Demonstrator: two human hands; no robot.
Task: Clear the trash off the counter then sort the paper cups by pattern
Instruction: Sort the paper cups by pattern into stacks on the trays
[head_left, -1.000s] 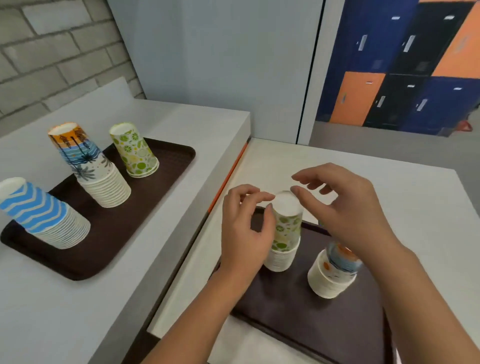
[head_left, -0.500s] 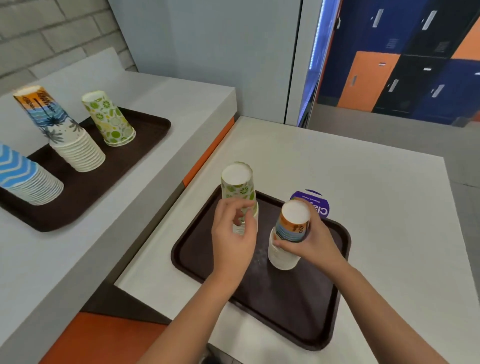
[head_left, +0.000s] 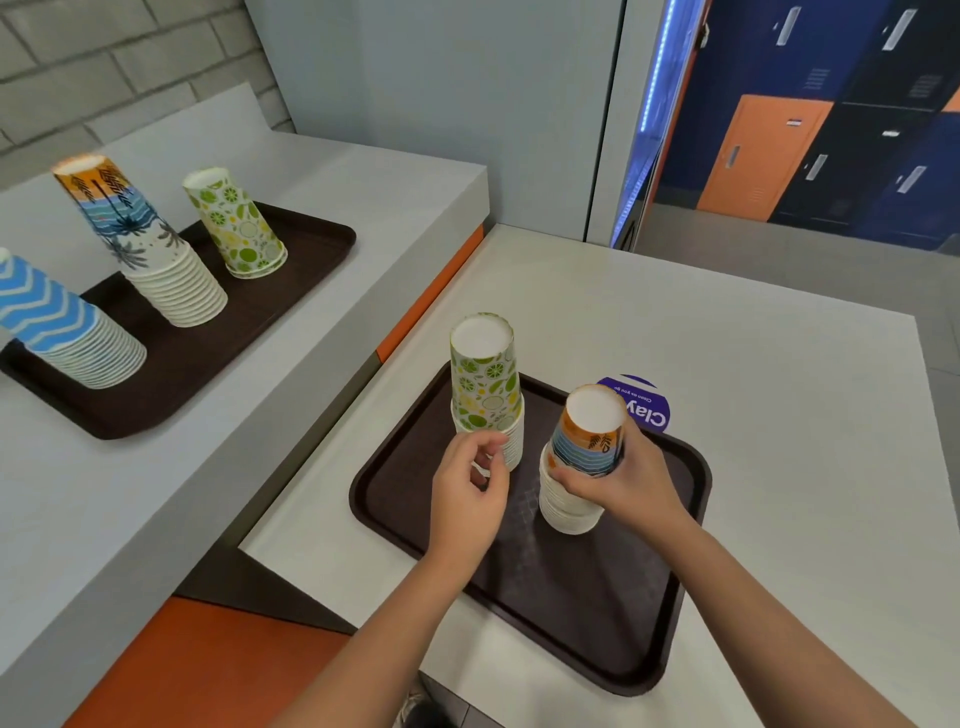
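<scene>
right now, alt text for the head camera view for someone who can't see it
A person's right hand grips a palm-pattern cup stack and the left hand pinches the base of a lime-pattern cup stack, both upside down on a brown tray on a white table. A second tray on the raised counter holds cups in three patterns.

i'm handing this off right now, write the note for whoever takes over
Left hand: fingers curled against the lower rims of the near lime stack; grip unclear.
Right hand: grips the near palm stack.
Both stacks stand upside down on the near tray.
The far tray holds a zigzag stack, a far palm stack and far lime cups.
A purple label lies on the table behind the near tray.
Done: no loose trash in view.
Left: probably merge the near stacks with their far-tray matches.
</scene>
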